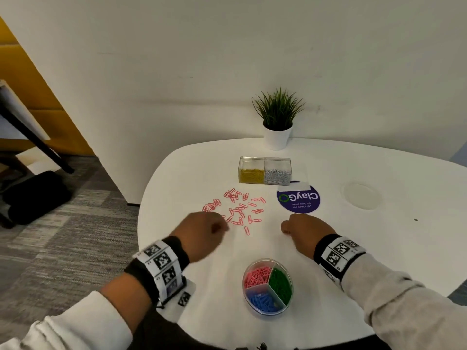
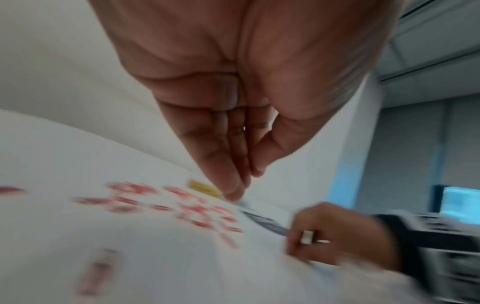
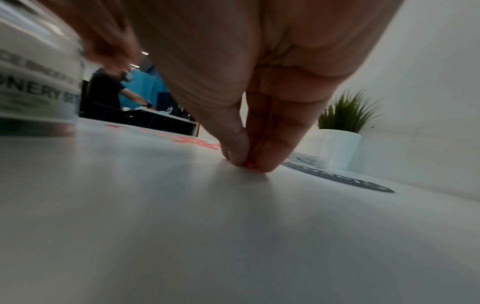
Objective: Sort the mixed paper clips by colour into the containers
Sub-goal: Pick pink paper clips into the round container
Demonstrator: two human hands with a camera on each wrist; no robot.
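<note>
Several pink paper clips (image 1: 236, 209) lie scattered mid-table, blurred in the left wrist view (image 2: 182, 205). A round clear container (image 1: 267, 285) near me holds pink, green and blue clips in three sections; its side shows in the right wrist view (image 3: 39, 88). A clear two-part box (image 1: 264, 171) farther back holds yellow and silver clips. My right hand (image 3: 246, 163) is down on the table right of the pile (image 1: 285, 229), thumb and finger pinching a pink clip (image 3: 251, 165). My left hand (image 1: 223, 228) hovers over the pile's near left edge, fingertips bunched against the thumb (image 2: 246, 183); motion blur hides any clip.
A potted plant (image 1: 277, 122) stands at the table's back by the wall. A purple round sticker (image 1: 298, 198) lies right of the clips, and a clear round lid (image 1: 362, 195) farther right. The table edge (image 1: 141, 210) curves just left of my left hand.
</note>
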